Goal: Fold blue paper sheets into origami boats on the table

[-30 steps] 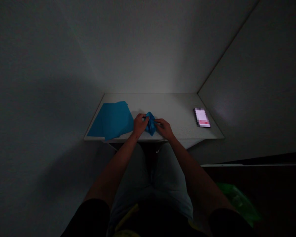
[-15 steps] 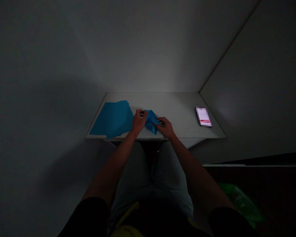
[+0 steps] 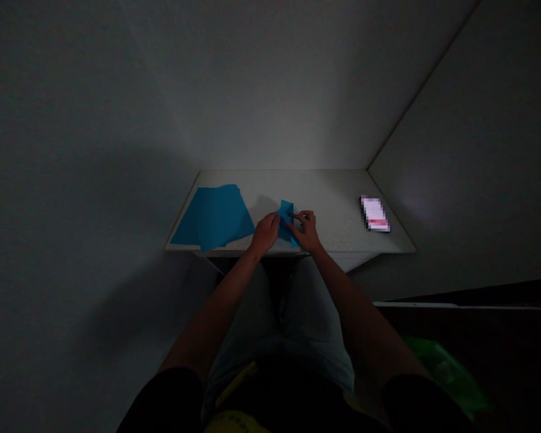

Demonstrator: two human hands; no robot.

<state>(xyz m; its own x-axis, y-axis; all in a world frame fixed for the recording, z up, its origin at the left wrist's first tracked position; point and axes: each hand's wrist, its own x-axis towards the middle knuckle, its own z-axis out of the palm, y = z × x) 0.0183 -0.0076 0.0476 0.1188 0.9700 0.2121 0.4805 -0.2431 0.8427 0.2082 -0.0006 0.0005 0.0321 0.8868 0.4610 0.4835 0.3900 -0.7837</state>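
Blue paper is what we are working on: a small folded piece [image 3: 287, 216] sits between our two hands near the front edge of the tabletop [image 3: 333, 201], just right of the frame's centre. A second ago it lay wider, an open diamond with a hand at either side. Now it looks narrower and stands up a little, and our hands have drawn closer together over it. The left hand [image 3: 265, 231] has slid in from the left and its curled fingers close on the piece's left edge. The right hand [image 3: 307, 230] pinches it from the other side, with fingertips laid across the top. We judge that a flap has just been brought over and a crease is being pressed, so the folding has gone one step further. The light is too dim to make out which layer lies on which.

To the left, near but apart from the left hand, a larger flat blue sheet [image 3: 214, 216] lies on the tabletop with one corner over the front edge. Far to the right, well apart from the hands, lies a small pale card or screen [image 3: 375, 213], too blurred to read. The tabletop is pale and fits into a corner where plain grey walls meet at the upper right. The room is dark. Below, our lap [image 3: 279, 325] fills the middle of the frame, and something green [image 3: 446, 376] shows dimly at the lower right.
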